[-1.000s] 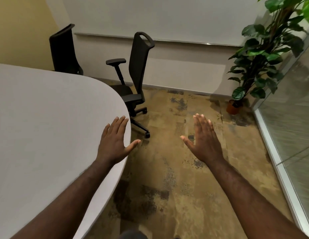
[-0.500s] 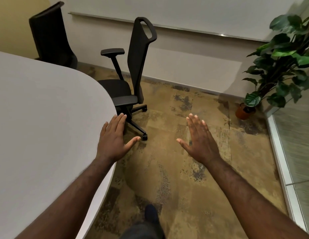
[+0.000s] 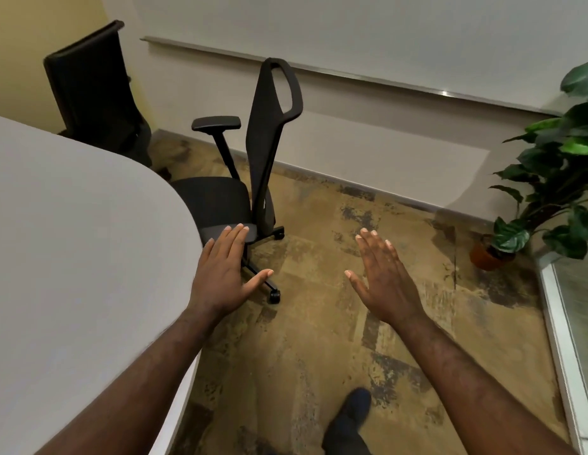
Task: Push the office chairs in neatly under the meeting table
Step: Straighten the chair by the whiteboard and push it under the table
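Small office meeting room. A large white rounded meeting table (image 3: 72,257) fills the 9 o'clock side; two black swivel office chairs stand at 12 o'clock (image 3: 253,165) and 11 o'clock (image 3: 95,93). A wall-mounted whiteboard (image 3: 384,34) spans the far wall, a potted plant (image 3: 555,178) sits at 2 o'clock, and a glass partition (image 3: 578,310) borders 3 o'clock.
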A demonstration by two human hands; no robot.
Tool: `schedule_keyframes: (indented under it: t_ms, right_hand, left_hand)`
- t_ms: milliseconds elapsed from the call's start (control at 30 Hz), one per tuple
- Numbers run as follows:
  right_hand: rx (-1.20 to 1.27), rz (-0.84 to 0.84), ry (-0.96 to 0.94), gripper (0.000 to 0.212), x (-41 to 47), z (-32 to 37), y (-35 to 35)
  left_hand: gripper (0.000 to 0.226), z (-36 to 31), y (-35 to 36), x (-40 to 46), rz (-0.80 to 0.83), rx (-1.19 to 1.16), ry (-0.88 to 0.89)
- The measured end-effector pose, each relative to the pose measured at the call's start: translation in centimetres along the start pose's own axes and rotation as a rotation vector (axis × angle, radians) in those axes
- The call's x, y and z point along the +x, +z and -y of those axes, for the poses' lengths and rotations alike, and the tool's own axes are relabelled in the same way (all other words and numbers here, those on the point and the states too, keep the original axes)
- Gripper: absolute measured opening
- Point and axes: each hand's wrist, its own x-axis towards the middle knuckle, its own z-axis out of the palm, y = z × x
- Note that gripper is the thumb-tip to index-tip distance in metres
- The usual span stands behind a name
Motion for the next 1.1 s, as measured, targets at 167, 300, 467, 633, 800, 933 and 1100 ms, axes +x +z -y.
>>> schedule_keyframes:
  t_ms: [167, 300, 467, 633, 800, 933, 1100]
  right_hand:
    - [0.014, 0.014, -0.053, 0.073, 6.3, -5.9, 0.8]
    - [0.033, 0.026, -0.123, 0.074, 11.2, -10.5, 0.5]
    - [0.041, 0.051, -0.17, 0.074, 16.9, -15.2, 0.9]
    - [0.053, 0.056, -0.196, 0.075, 22.5, -18.6, 2.0]
    - [0.053, 0.07, -0.209, 0.075, 29.3, -21.8, 3.8]
    - [0.058, 0.087, -0.208, 0.075, 34.8, -24.2, 4.8]
    - [0.057, 0.108, -0.218, 0.075, 41.1, -26.9, 5.5]
  left_hand:
    - [0.094, -2.5, 2.4, 6.2, -0.01, 0.038, -0.048]
    - [0.095, -5.8, 4.3, 10.4, -0.013, 0.058, -0.074]
    - [0.095, -9.2, 5.8, 16.2, -0.018, 0.047, -0.096]
    - [0.094, -11.1, 7.9, 22.9, -0.001, 0.039, -0.096]
    - [0.094, -12.0, 11.5, 30.5, 0.029, 0.03, -0.092]
    - [0.093, -12.0, 13.5, 36.7, 0.039, 0.012, -0.099]
    - [0.094, -11.6, 14.4, 43.7, 0.05, 0.001, -0.094]
